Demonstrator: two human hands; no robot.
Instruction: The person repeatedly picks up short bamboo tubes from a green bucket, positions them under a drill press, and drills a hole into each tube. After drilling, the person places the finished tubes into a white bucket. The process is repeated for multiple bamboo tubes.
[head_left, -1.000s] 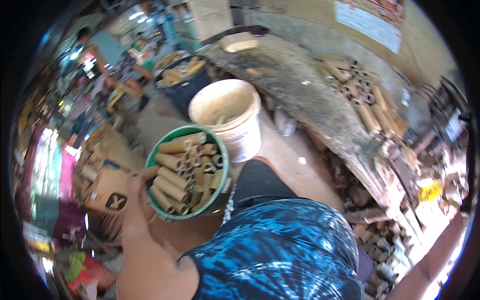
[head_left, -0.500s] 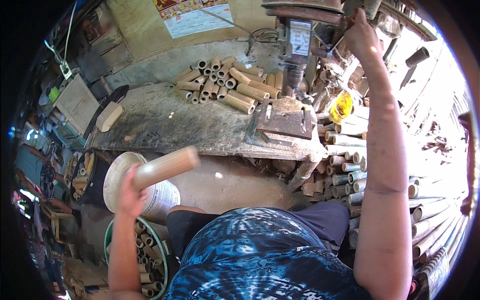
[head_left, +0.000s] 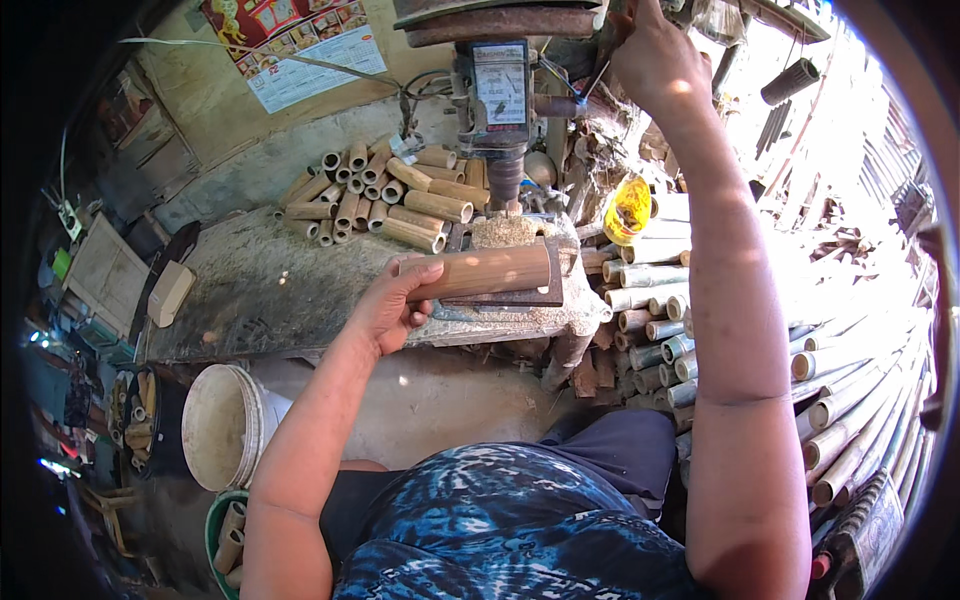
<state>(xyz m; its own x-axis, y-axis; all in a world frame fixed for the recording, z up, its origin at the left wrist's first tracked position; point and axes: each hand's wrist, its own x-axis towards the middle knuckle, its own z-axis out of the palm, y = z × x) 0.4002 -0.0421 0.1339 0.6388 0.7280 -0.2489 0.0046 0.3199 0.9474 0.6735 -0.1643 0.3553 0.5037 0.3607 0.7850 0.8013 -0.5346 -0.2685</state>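
My left hand [head_left: 385, 302] is closed round one end of a brown bamboo tube [head_left: 490, 271], thumb on top. The tube lies nearly level, in front of and partly over the dark metal plate [head_left: 510, 298] of a drill press [head_left: 500, 95]; I cannot tell whether they touch. Behind the tube, the drill's spindle [head_left: 507, 185] points down at a heap of sawdust [head_left: 505, 232]. My right hand [head_left: 662, 72] is raised beside the drill head with fingers curled. What it grips is hidden near the top edge.
Cut bamboo tubes [head_left: 375, 195] are piled on the worktable [head_left: 225, 300]. More bamboo [head_left: 650, 300] is stacked at right, near a yellow container [head_left: 628, 210]. A white bucket [head_left: 215, 425] and a green-rimmed tub [head_left: 212, 540] holding tubes stand at lower left.
My left hand has carried the bamboo tube up and right, from above the white bucket to the drill's plate. My right hand stays raised by the drill head. The view has shifted.
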